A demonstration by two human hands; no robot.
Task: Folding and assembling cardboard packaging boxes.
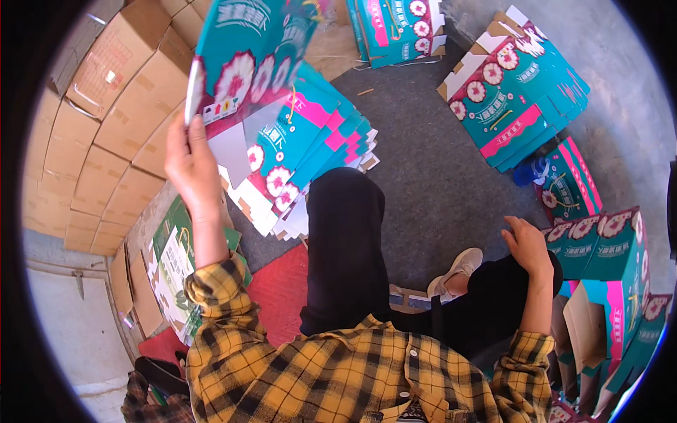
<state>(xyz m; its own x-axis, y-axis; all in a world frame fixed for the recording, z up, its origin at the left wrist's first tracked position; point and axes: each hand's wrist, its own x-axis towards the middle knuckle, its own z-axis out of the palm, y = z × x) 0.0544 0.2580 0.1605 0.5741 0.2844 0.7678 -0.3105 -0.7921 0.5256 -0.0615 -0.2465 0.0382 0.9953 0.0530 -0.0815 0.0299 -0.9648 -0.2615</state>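
My left hand (192, 166) is raised and grips the edge of a flat teal carton blank with white-and-pink flowers (243, 56), lifted above a fanned stack of the same blanks (310, 151) on the floor. My right hand (525, 243) rests on my right knee, fingers loosely apart, holding nothing. It is close to an assembled teal box (610, 243) at my right. I sit with black trousers (345, 247) and a white shoe (458, 268) in view below.
Brown cardboard cartons (106, 127) are stacked along the left. Another stack of flat teal blanks (518, 92) lies at the far right, and more at the top (398, 28). Green printed blanks (176, 261) lie by my left side. Grey carpet (430, 169) covers the floor.
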